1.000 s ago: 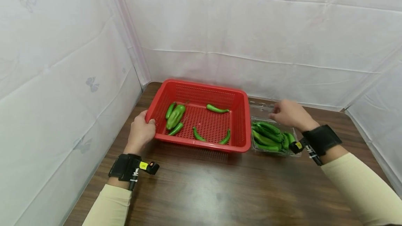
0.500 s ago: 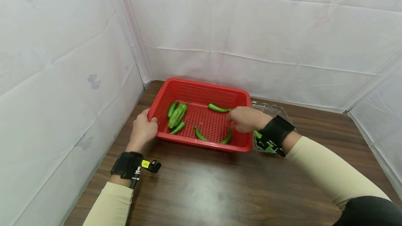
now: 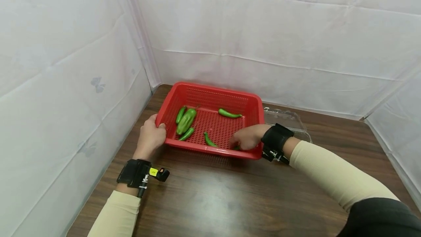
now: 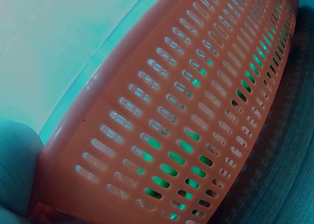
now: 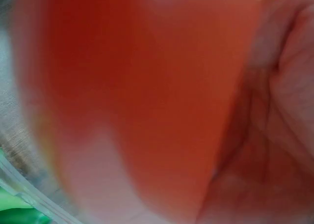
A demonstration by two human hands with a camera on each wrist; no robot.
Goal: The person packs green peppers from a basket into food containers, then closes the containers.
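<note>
A red slotted basket (image 3: 253, 120) stands on the wooden table and holds several green peppers, among them a thick one (image 3: 185, 120) at the left and a thin one (image 3: 229, 113) at the back. My left hand (image 3: 149, 136) grips the basket's front left corner, thumb over the rim; the left wrist view shows only the basket's wall (image 4: 186, 126). My right hand (image 3: 245, 139) reaches down into the front right corner, fingers curled over a pepper (image 3: 236, 147) that is mostly hidden. The right wrist view is blurred, showing red wall (image 5: 147, 86) and palm.
A clear plastic clamshell container (image 3: 286, 117) sits just right of the basket, behind my right wrist; its green peppers (image 5: 19, 211) peek into the right wrist view. White sheeting walls close the table at the back and on both sides. Bare wood (image 3: 213, 196) lies in front.
My right hand left the clear container, crossed over the basket's right wall and dropped to the front right corner, covering the pepper there. The left hand stayed on the basket.
</note>
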